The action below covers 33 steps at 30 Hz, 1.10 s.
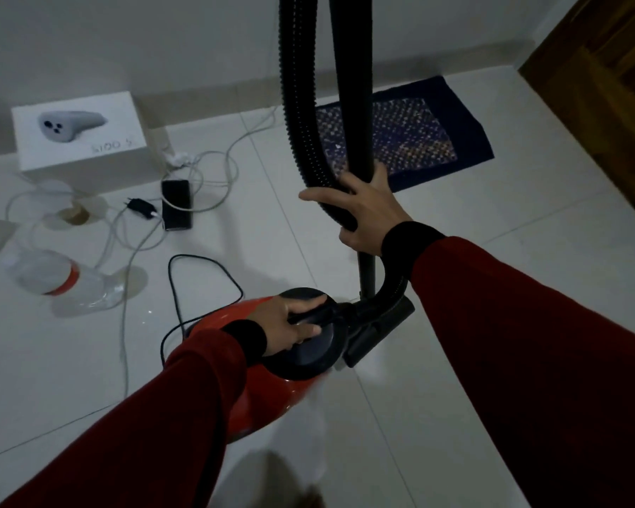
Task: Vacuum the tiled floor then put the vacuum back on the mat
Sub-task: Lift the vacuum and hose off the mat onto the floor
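A red canister vacuum (272,397) with a black round top sits low in the middle, over the white tiled floor (455,361). My left hand (294,324) grips the black handle on its top. My right hand (363,207) is closed around the black wand and the ribbed hose (297,115) together, which rise out of the top of the view. The black floor nozzle (378,331) is just right of the vacuum body. A dark blue patterned mat (411,137) lies against the far wall, behind my right hand.
A white box (77,130) stands at the far left by the wall. White cables (213,166), a black phone (176,209), a black plug (140,207) and a clear plastic bottle (63,280) lie on the tiles at left. The vacuum's black cord (198,273) loops nearby. Wooden furniture (609,86) fills the right corner.
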Each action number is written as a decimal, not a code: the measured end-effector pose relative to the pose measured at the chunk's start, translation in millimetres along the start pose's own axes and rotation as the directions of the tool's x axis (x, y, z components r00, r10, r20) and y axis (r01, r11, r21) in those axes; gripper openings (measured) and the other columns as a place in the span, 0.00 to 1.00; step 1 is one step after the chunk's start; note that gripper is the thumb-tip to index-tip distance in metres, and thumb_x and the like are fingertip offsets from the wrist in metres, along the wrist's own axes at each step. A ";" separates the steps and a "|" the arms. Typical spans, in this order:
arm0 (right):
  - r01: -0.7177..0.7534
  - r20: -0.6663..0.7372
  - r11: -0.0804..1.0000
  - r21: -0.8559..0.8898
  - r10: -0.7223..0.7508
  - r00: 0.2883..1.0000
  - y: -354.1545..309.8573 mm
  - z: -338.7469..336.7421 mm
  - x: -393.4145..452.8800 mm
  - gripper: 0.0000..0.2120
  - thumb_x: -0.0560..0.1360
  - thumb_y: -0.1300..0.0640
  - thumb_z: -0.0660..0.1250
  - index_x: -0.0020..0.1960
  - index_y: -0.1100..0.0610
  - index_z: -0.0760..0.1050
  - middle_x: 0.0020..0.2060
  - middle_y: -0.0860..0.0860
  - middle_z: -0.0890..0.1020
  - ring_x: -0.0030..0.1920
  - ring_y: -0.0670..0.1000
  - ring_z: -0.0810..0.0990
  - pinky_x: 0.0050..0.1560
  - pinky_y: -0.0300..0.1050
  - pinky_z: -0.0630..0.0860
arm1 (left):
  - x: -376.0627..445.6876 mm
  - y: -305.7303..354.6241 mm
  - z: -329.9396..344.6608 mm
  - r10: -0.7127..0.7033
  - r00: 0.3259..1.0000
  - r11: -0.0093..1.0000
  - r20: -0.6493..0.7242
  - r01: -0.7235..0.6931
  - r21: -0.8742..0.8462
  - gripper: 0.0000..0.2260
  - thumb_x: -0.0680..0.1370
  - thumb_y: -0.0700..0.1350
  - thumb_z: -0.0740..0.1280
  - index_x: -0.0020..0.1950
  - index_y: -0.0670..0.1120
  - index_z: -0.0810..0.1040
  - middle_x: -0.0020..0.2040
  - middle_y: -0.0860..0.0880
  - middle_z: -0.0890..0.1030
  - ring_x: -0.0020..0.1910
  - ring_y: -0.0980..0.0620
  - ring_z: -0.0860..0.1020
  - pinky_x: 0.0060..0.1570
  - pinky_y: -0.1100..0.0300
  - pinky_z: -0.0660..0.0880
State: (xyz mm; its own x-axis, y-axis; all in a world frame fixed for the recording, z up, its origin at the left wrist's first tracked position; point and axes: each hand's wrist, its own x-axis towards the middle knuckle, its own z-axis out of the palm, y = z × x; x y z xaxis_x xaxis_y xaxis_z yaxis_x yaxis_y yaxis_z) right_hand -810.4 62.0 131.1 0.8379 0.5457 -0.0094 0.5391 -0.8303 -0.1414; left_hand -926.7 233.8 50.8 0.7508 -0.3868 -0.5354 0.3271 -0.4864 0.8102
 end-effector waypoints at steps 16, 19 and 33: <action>0.123 -0.365 0.983 0.140 -0.064 0.929 -60.8 154.5 -2.6 0.39 0.64 0.67 0.64 0.71 0.44 0.66 0.44 0.45 0.73 0.50 0.53 0.60 0.59 0.50 0.65 | 54.4 -184.6 25.2 0.302 0.943 0.943 -0.140 -0.317 -0.098 0.23 0.75 0.43 0.70 0.62 0.66 0.69 0.23 0.61 0.77 0.22 0.65 0.72 0.30 0.72 0.70; 0.080 -0.406 0.945 0.317 0.059 0.912 -63.3 164.8 1.7 0.42 0.64 0.67 0.65 0.73 0.43 0.61 0.49 0.52 0.74 0.52 0.54 0.63 0.59 0.47 0.67 | 63.0 -191.8 25.1 0.331 0.928 0.926 -0.169 -0.354 -0.128 0.22 0.75 0.43 0.70 0.60 0.68 0.70 0.23 0.59 0.76 0.21 0.62 0.71 0.28 0.71 0.70; -0.032 -0.370 0.934 0.357 0.173 0.913 -72.7 183.4 14.2 0.47 0.65 0.64 0.69 0.67 0.24 0.52 0.56 0.55 0.65 0.54 0.57 0.68 0.63 0.55 0.72 | 46.5 -204.8 -8.4 0.360 0.932 0.867 0.033 -0.347 0.359 0.36 0.61 0.62 0.74 0.68 0.67 0.66 0.59 0.62 0.74 0.61 0.67 0.70 0.59 0.73 0.65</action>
State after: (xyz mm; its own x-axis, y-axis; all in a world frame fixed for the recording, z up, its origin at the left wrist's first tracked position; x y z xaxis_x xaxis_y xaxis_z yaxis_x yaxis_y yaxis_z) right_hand -853.3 150.9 -40.3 0.8896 0.3127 0.3328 0.4459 -0.7524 -0.4849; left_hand -953.9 322.0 -138.0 0.7987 -0.5617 -0.2157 -0.1829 -0.5681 0.8024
